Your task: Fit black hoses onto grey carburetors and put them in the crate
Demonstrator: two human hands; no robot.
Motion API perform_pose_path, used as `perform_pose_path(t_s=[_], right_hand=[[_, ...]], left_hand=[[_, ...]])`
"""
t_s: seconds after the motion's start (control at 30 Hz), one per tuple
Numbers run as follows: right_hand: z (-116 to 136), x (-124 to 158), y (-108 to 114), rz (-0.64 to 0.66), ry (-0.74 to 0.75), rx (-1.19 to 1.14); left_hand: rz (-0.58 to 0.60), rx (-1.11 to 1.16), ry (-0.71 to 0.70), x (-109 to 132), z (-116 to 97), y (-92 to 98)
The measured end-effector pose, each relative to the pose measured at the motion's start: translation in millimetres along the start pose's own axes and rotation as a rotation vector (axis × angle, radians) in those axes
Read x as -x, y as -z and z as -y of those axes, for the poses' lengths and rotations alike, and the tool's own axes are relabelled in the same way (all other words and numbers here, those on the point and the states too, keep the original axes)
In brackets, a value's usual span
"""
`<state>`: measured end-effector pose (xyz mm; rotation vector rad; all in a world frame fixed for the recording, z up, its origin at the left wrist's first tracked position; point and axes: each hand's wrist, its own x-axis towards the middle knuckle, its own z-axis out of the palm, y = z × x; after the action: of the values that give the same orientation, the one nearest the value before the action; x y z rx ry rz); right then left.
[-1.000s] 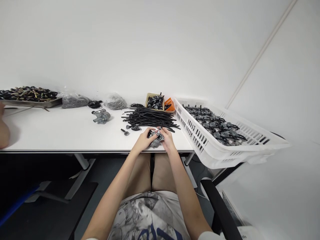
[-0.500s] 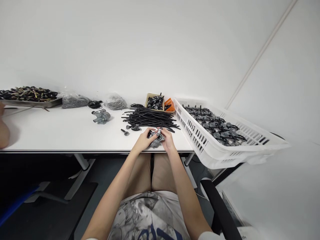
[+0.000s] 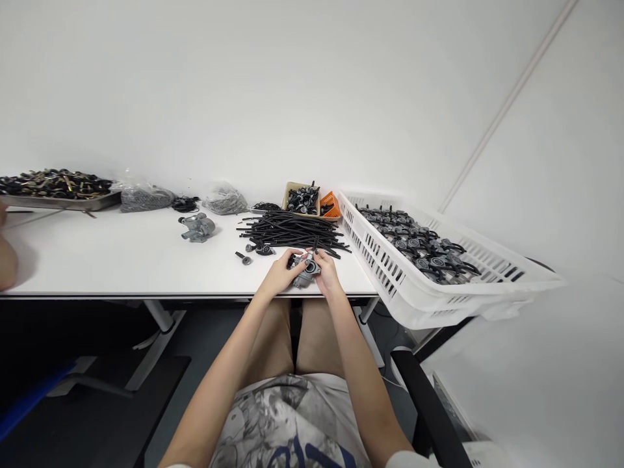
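A grey metal carburetor is between my hands above the table's front edge. My left hand is closed around its left side, the thumb lying across the top. My right hand grips the right side, fingers near a black part that sticks up from the top. Some of the carburetor is hidden by my fingers. Just left of my hands, small black-and-grey caps lie on the table, one cap apart from the others. Behind my hands spreads a pile of black rubber hoses.
A white crate holding several carburetors stands at the right. Another carburetor sits left on the table. Along the wall are a beige bin, an orange basket, plastic bags and a metal tray. A co-worker's arm shows far left.
My hands and the carburetor stay nearly in place; the right fingers shift slightly near the upright black part. The co-worker's arm has moved a little to the left.
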<state>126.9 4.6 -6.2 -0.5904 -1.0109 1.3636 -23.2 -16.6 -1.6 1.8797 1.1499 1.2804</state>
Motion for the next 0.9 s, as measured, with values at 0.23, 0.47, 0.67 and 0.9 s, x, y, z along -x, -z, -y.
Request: perform_pose_path(t_s=[0.23,0.47,0.67,0.9], right_hand=[[0.9,0.0,-0.7,0.01,-0.002,-0.008],[-0.8,-0.6,-0.2,-0.004,-0.001,0.003],[-1.7,-0.6,-0.8,-0.025,0.016,0.005],[1.7,1.7,-3.7,-0.033,0.0,0.012]], left_hand=[[-0.002,-0.015,0.014,0.1,-0.3,0.2],[0.008,-0.026,0.009,-0.2,-1.9,1.4],[0.017,-0.024,0.02,-0.2,-1.2,1.4],[0.012,-0.021,0.022,-0.1,-0.9,1.1]])
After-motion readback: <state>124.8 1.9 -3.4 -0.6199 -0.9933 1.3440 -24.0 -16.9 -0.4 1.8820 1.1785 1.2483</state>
